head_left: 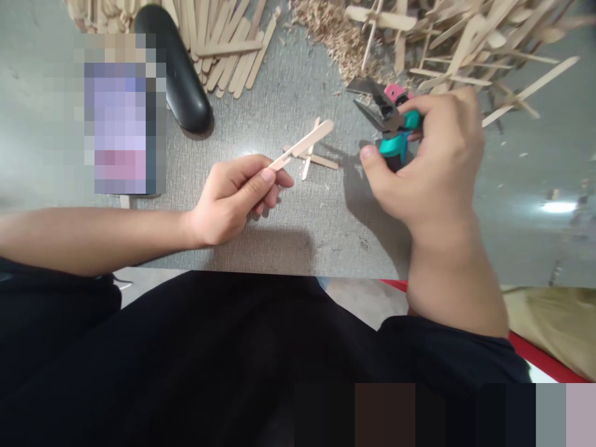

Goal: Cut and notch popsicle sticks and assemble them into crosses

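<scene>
My left hand (237,202) pinches a wooden craft stick (314,138) between thumb and fingers. A small notch shows in the stick's edge near the fingertips, and its rounded end points up and right. Beneath and beyond it, a few crossed sticks (326,161) lie on the table. My right hand (440,158) is closed round a pair of pliers (393,146) with teal handles; the jaws point up and left, slightly apart. Just behind the pliers shows a pink-handled tool (395,93), partly hidden; whether my fingers touch it I cannot tell.
Loose flat sticks (228,53) are heaped at the back. Wood shavings (326,37) lie right of them, and joined, crossed sticks (475,49) are piled at the back right. A black oblong case (174,68) and a blurred-out phone-like object (120,124) are on the left.
</scene>
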Action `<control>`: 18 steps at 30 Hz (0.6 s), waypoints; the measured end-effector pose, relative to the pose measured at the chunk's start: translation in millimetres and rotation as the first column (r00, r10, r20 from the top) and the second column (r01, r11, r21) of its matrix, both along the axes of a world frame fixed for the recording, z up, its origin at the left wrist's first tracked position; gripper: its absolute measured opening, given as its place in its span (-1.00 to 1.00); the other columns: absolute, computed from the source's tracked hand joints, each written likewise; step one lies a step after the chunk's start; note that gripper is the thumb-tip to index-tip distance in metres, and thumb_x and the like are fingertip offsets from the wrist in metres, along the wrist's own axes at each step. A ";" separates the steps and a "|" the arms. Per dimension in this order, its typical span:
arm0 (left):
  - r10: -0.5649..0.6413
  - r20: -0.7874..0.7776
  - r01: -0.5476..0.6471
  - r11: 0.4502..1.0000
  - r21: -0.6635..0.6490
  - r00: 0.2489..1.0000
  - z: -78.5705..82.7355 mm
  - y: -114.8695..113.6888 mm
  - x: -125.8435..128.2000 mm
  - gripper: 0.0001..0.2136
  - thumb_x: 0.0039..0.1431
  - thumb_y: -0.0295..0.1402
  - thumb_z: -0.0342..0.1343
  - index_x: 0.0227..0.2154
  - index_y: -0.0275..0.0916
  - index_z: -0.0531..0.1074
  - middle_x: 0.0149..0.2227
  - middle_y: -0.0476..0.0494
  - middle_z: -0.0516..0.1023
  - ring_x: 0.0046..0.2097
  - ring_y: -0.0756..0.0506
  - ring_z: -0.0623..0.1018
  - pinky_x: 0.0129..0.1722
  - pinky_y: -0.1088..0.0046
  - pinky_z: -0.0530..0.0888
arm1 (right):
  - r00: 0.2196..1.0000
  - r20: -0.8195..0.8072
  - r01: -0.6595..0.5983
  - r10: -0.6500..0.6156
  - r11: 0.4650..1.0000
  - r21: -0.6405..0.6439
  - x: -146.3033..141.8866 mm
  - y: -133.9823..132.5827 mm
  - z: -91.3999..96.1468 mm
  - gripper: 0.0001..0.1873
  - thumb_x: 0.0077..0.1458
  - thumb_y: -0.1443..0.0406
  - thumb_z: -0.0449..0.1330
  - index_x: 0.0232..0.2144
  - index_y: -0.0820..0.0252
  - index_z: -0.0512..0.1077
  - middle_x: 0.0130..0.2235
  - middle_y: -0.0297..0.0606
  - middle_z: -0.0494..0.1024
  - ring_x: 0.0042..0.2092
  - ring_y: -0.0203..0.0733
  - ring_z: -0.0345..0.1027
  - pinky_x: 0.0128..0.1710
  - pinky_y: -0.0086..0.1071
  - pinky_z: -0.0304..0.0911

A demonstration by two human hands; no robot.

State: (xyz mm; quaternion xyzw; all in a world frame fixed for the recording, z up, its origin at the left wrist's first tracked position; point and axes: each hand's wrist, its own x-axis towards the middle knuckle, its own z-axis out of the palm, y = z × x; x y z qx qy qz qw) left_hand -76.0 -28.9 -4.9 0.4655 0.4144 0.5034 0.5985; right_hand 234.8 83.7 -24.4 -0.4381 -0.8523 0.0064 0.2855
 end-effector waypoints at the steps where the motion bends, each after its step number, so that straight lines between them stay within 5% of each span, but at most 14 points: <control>1: -0.019 0.002 0.019 1.000 0.012 1.000 -1.2 0.3 -0.4 -0.60 0.61 0.02 0.31 -0.17 -0.26 0.72 -0.47 -0.08 0.61 -0.53 0.04 0.48 -0.54 0.50 0.41 | 0.998 0.022 0.055 -0.055 0.998 0.011 3.2 5.6 -6.6 -0.41 0.17 0.04 0.55 0.15 0.02 0.51 0.09 0.03 0.61 0.13 0.33 0.58 0.08 0.19 0.54; 7: -0.046 -0.002 0.046 0.998 0.038 0.999 -6.8 2.7 -4.2 -0.63 0.62 -0.01 0.30 -0.15 -0.24 0.64 -0.47 -0.07 0.66 -0.52 0.03 0.57 -0.52 0.55 0.53 | 0.978 0.106 0.181 -0.181 0.983 0.007 -0.6 22.8 -21.8 -0.40 0.17 0.06 0.62 0.17 0.02 0.56 0.16 0.07 0.65 0.18 0.37 0.54 0.16 0.27 0.47; 18: 0.076 0.012 -0.077 0.995 0.070 0.997 -11.7 5.4 1.5 -0.53 0.49 0.13 0.41 -0.23 -0.24 0.68 -0.62 0.12 0.33 -0.61 0.09 0.29 -0.63 0.59 0.26 | 0.966 0.253 0.103 -0.055 0.978 -0.180 -22.2 5.7 19.6 -0.51 0.56 -0.02 0.27 0.32 0.11 0.59 0.31 0.23 0.60 0.35 0.55 0.40 0.30 0.42 0.30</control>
